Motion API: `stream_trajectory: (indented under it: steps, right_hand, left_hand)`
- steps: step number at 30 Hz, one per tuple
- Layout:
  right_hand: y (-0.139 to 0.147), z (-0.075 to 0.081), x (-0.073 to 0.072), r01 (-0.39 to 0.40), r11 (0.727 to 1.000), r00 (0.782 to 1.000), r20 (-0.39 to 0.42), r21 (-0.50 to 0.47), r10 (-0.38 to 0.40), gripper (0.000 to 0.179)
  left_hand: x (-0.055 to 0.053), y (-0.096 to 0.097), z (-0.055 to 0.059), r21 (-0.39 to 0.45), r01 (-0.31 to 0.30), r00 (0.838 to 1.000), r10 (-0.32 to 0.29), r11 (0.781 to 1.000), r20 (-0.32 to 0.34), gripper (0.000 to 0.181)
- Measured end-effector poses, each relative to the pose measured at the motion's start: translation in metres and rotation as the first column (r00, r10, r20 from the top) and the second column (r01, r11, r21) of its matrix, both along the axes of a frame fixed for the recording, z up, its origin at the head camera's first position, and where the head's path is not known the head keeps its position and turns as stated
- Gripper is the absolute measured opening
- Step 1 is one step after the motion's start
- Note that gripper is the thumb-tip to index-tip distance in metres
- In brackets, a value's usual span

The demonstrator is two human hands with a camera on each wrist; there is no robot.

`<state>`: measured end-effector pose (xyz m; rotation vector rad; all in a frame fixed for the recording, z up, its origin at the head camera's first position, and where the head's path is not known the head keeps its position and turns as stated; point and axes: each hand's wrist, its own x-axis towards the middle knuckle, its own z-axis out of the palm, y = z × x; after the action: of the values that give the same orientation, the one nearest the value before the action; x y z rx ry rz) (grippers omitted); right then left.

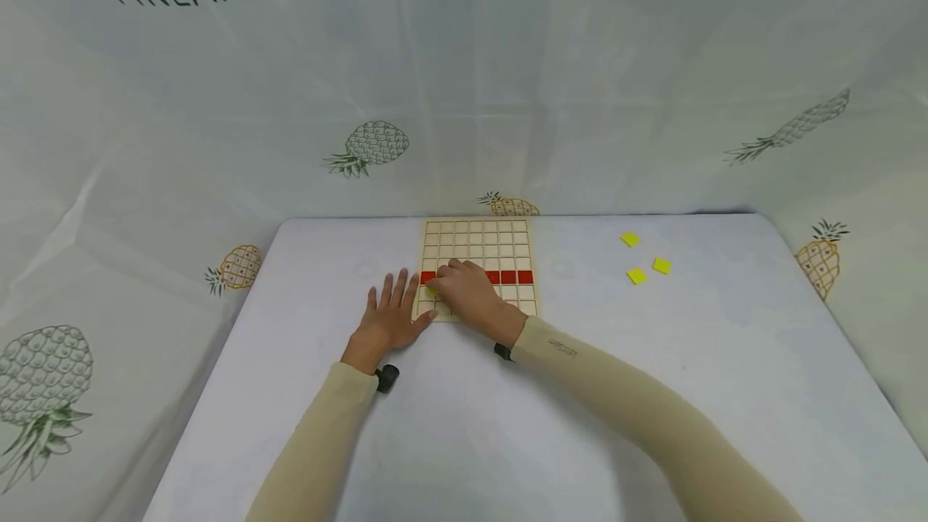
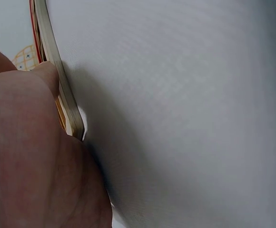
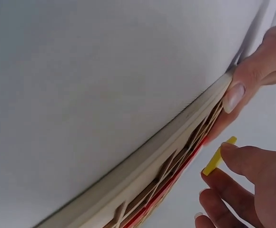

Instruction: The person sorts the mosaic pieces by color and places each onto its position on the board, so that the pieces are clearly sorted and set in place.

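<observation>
A wooden grid board lies at the far middle of the table, with a row of red squares across it. In the right wrist view, my right hand pinches a yellow square tile between thumb and finger. From the head view, that right hand is over the board's left part. My left hand lies flat with fingers spread at the board's left edge. Its thumb touches the near left corner of the board, whose side edge shows in the left wrist view.
To the right of the board, several loose yellow tiles lie on the table: one far tile, one at the right and one nearer. A pineapple-print curtain hangs behind the white table.
</observation>
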<state>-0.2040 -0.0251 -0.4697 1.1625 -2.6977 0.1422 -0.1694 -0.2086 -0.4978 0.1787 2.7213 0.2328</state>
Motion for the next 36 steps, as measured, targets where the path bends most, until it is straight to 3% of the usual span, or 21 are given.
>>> stream_trajectory:
  steps: [25,36]
  right_hand:
    - [-0.02,-0.003,-0.006,0.015,0.997,0.997,0.075,0.081,-0.021,0.022]
    - [-0.023,-0.002,0.0,0.03,0.988,0.997,0.065,0.153,-0.04,0.033]
  left_hand:
    - [-0.003,-0.001,-0.006,-0.037,0.007,1.0,-0.007,0.999,-0.001,0.088]
    - [-0.001,-0.001,-0.007,-0.035,0.011,1.0,-0.012,0.999,-0.029,0.089]
